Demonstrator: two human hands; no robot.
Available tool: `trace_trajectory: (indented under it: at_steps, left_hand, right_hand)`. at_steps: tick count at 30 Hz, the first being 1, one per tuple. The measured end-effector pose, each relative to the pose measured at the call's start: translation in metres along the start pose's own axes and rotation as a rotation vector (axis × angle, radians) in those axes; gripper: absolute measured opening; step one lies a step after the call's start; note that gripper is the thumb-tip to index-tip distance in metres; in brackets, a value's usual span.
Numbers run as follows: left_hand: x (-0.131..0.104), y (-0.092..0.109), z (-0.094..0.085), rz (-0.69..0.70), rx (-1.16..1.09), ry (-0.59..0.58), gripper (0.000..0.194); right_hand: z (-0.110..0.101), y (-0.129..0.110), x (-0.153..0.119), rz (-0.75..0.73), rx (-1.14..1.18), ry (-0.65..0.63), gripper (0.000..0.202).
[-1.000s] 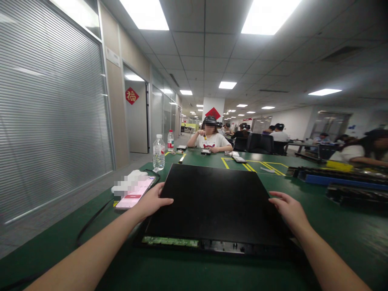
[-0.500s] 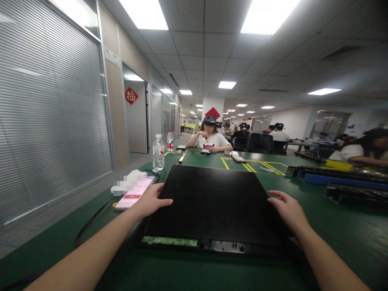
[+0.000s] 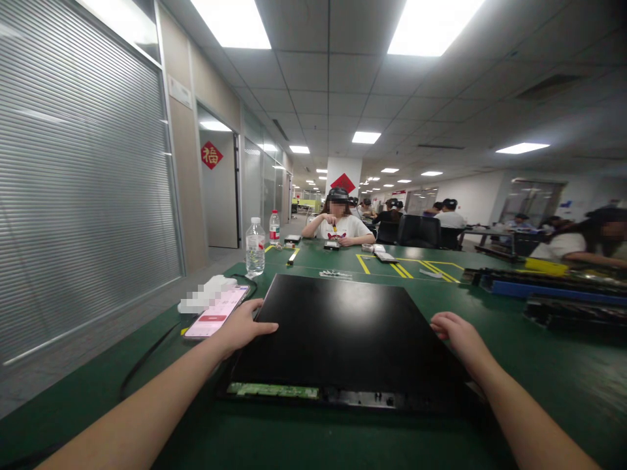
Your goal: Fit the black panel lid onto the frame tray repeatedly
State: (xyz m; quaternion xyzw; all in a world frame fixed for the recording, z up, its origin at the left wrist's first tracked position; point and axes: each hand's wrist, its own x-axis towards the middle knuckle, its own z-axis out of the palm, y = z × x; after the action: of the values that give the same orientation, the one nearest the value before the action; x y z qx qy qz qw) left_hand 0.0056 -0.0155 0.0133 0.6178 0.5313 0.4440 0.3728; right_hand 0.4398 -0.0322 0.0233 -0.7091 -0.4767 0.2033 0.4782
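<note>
A flat black display panel (image 3: 337, 339) lies before me on the green table, its glossy face upward. A green circuit board strip (image 3: 272, 391) shows along its near edge, inside a dark frame (image 3: 416, 403). My left hand (image 3: 247, 326) grips the panel's left side, thumb over the top face and other fingers at the edge, partly hidden. At the right side, my right hand (image 3: 455, 329) has its fingers curled in against the panel's edge; the fingertips are partly hidden.
A phone (image 3: 218, 313) and a black cable (image 3: 149, 356) lie left. Two bottles, the nearer a clear water bottle (image 3: 255, 248), stand behind. Small metal pieces (image 3: 336, 274) lie beyond the panel. Dark frames (image 3: 578, 287) are stacked right. A person (image 3: 337, 225) sits opposite.
The panel's far edge has dropped slightly, exposing the small metal pieces behind it, and a light reflection now shows on its face. My right fingers have curled in more.
</note>
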Motion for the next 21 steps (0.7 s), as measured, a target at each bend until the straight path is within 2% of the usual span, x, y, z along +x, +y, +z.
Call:
trace_trajectory:
  at_steps: [3, 8, 14, 21]
  left_hand:
    - [-0.002, 0.011, 0.001, 0.0, -0.111, 0.016, 0.055]
    - [-0.001, 0.024, -0.002, -0.036, -0.271, 0.121, 0.031]
    - [0.014, 0.011, -0.012, -0.087, -0.22, 0.309, 0.015]
    - [0.022, -0.007, -0.014, -0.154, -0.187, 0.352, 0.022]
  right_hand:
    - [0.001, -0.005, -0.004, 0.045, 0.073, -0.023, 0.021]
    - [0.002, -0.003, -0.005, 0.078, 0.143, -0.079, 0.015]
    - [0.002, -0.007, -0.01, 0.116, 0.218, -0.194, 0.017]
    - [0.002, -0.008, -0.01, 0.148, 0.205, -0.224, 0.024]
